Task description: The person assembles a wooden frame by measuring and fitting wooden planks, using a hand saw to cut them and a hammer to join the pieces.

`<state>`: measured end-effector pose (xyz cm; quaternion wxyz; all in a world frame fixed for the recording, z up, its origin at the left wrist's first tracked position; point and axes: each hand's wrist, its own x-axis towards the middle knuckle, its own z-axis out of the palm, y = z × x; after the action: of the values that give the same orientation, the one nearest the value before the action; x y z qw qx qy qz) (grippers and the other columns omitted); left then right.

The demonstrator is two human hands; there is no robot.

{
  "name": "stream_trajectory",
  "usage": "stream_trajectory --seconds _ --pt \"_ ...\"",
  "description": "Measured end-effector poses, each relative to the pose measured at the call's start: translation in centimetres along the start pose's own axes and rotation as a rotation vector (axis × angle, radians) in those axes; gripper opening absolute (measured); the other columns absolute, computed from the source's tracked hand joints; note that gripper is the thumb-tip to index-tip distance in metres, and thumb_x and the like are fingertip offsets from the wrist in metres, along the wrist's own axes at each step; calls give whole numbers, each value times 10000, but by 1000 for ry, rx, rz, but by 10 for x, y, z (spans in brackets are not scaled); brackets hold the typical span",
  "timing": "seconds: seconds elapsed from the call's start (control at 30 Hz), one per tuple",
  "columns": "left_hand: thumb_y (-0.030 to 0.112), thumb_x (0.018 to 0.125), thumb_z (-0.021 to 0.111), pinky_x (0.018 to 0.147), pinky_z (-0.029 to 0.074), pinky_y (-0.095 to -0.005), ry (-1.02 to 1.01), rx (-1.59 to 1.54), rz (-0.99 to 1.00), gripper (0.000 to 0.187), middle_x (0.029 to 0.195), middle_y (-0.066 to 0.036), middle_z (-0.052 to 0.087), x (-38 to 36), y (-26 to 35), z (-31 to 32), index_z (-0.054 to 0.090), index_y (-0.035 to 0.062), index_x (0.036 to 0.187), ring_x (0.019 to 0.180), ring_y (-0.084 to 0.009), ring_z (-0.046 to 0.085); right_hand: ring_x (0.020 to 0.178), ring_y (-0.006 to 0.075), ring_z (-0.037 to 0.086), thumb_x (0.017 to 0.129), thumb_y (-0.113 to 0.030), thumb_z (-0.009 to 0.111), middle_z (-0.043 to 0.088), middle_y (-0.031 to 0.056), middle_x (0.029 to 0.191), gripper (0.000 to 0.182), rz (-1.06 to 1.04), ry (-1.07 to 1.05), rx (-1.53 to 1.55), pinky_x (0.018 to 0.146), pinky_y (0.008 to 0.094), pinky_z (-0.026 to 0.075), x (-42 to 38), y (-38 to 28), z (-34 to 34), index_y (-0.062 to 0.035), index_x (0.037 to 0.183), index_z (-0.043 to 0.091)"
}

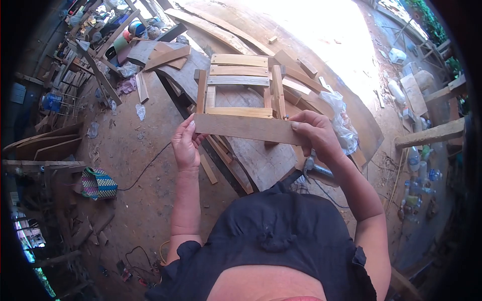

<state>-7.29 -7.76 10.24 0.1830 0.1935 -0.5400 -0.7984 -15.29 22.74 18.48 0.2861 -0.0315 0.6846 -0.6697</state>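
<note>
Fingers [187, 122] of left hand [185, 145]: clamped on the left end of one flat wooden strip. Fingers [307, 117] of right hand [324, 136]: clamped on its right end. Wooden strip [243, 127]: one, brown, held lengthwise between the hands, across the near side of the slatted frame; whether the two touch, cannot tell. Slatted frame [239, 70]: one, wooden, pale crosspieces, one greyish, upright posts at both sides. Grey slab [266, 161]: broad, beneath and nearer than the frame. Plastic bag [342, 118]: clear, crumpled, right of the frame. Metal tool [321, 171]: partly hidden, nearer than the frame, to its right. Loose boards [168, 56]: left of the frame, farther off. Woven basket [100, 183]: chequered, well left of the frame.
</note>
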Motion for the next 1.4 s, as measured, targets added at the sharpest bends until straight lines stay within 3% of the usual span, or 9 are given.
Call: stream_trajectory --seconds 0.13,0.23,0.67,0.87,0.93,1.4 --pt "114 907 487 733 535 -330 10 -5 -1 268 1015 -87 649 -3 3 5 587 33 1143 876 -165 636 381 52 463 833 -120 553 578 38 631 186 -16 3 31 319 184 364 -1 -2 2 30 919 622" --pt "101 923 477 684 550 -280 32 -34 -7 243 942 -82 652 -2 4 7 593 5 1114 774 -139 637 372 51 458 838 -118 548 571 38 620 179 -34 0 52 316 181 363 3 3 1 33 910 613" --pt "87 897 501 651 550 -288 53 -88 -53 248 923 -95 663 2 9 8 606 -8 1101 743 -149 642 365 53 460 837 -115 549 560 38 606 172 -33 -13 61 297 180 355 5 2 -1 36 899 603" --pt "80 897 487 642 553 -304 51 -99 -54 256 932 -110 664 1 9 7 601 -10 1108 752 -163 649 383 63 464 827 -118 549 562 44 634 168 -6 -17 37 299 187 349 4 2 -1 8 923 604" --pt "98 889 496 691 557 -336 8 -71 -57 301 1034 -125 643 3 5 1 560 -13 1162 875 -203 647 385 63 465 827 -120 551 561 42 631 166 -10 -24 29 300 187 351 4 2 -1 5 923 603" --pt "100 888 500 677 555 -325 33 -50 -33 286 1034 -128 645 0 -2 -1 574 -3 1145 853 -197 650 374 57 451 839 -129 539 542 16 612 147 -16 11 -4 295 189 360 1 1 1 -6 879 608"
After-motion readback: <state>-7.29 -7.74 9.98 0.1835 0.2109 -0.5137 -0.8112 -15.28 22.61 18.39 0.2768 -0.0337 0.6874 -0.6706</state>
